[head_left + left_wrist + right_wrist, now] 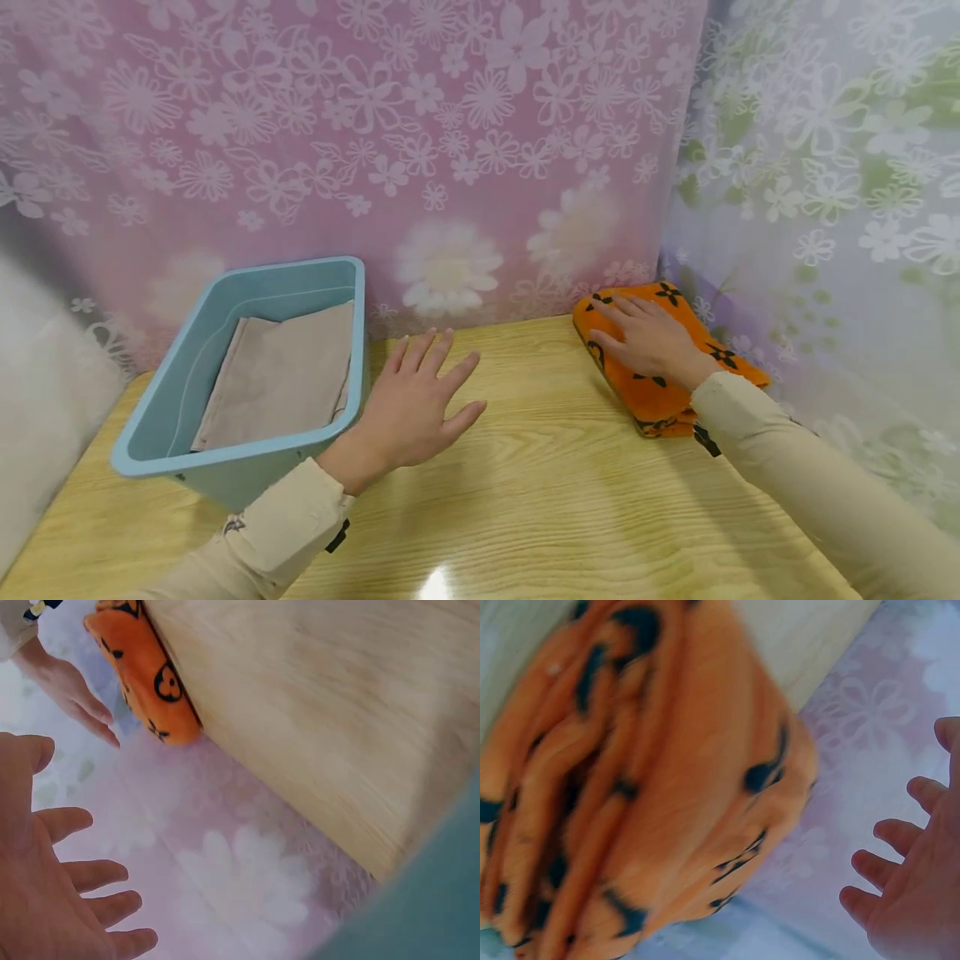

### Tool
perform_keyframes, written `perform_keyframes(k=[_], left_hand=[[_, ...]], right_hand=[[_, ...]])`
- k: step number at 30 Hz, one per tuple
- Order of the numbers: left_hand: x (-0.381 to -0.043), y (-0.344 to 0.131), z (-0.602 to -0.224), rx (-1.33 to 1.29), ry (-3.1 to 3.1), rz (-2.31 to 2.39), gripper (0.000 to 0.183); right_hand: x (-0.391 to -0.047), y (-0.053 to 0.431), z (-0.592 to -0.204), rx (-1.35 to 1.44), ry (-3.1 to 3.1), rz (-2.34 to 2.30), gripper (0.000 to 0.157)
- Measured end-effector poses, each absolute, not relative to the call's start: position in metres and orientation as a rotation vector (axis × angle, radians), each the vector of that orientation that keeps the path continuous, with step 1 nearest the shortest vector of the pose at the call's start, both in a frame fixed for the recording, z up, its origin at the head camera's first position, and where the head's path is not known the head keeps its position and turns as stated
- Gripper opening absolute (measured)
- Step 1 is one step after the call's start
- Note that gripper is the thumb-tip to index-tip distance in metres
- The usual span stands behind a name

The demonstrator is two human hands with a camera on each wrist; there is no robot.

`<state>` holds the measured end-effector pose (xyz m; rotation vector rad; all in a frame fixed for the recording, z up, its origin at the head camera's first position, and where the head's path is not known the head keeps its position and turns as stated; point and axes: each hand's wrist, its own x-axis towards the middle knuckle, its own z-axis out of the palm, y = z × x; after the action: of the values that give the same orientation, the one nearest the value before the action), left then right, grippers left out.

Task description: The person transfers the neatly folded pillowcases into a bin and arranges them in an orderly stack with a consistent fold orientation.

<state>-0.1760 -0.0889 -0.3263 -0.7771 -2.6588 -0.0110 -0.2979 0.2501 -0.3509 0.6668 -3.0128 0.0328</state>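
Observation:
A folded orange towel (660, 404) with black flower-like marks lies at the right of the table, against the curtains. Over it my right hand (654, 337) is held with straight, spread fingers; in the right wrist view the fingers (877, 866) show clear of the cloth, whose thick folds (592, 787) are stacked. My left hand (411, 412), fingers spread and holding nothing, hovers above the table beside a light blue plastic basket (358, 325). Inside that basket lies a folded greyish-beige cloth (281, 375).
The wood-grain tabletop (517, 467) spans the space between basket and towel. A pink floral curtain (450, 208) hangs along the back edge, and a pale green-and-white one (810, 250) closes the right side. White sheeting (45, 400) hangs at the left.

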Motion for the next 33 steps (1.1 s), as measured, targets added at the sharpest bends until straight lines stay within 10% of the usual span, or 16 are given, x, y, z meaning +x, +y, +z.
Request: perform_keyframes(k=[33], left_hand=[[-0.218,-0.008,-0.391,-1.063,-2.704,-0.004,0.057]], right_hand=[[-0.287,0.368,-0.389,0.324,-3.173,0.303,0.067]])
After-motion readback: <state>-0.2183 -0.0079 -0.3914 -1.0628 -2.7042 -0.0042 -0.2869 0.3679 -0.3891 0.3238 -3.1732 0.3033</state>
